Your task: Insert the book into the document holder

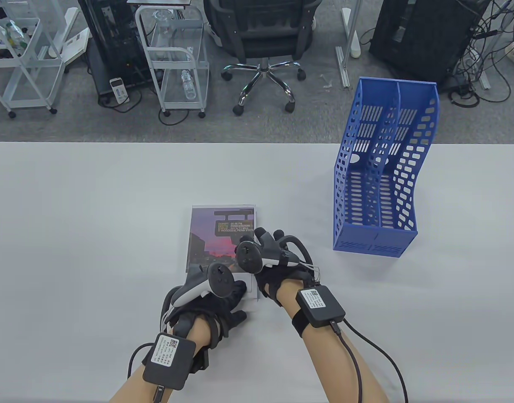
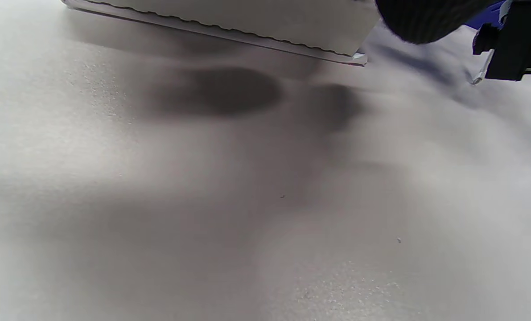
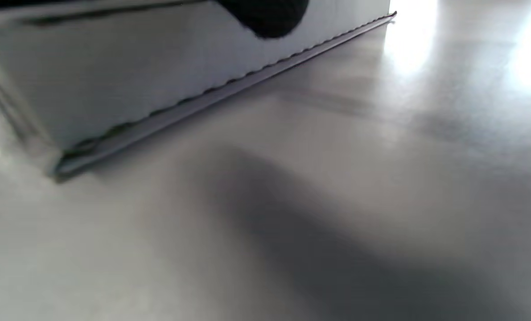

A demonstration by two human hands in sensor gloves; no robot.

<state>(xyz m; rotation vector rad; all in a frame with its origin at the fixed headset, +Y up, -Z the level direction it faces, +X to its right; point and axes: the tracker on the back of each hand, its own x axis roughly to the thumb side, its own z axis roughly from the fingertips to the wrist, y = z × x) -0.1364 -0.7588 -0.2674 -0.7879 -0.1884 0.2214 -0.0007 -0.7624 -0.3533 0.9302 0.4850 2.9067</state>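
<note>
The book (image 1: 217, 235), with a purple sunset cover, lies flat on the white table (image 1: 93, 218) near the front middle. My left hand (image 1: 234, 300) rests its fingers on the book's near right corner, thumb on the table. My right hand (image 1: 265, 237) lies over the book's right edge. In the right wrist view a dark fingertip (image 3: 265, 15) touches the book's page edge (image 3: 113, 76). The left wrist view shows the book's near edge (image 2: 247, 18) and a fingertip (image 2: 426, 18) by its corner. The blue document holder (image 1: 378, 176) stands upright to the right, its slots holding nothing.
Beyond the table's far edge are an office chair (image 1: 261, 37), white wire carts (image 1: 177, 58) and black computer cases (image 1: 420, 37) on the floor. Cables run back from both wrist boxes to the near edge.
</note>
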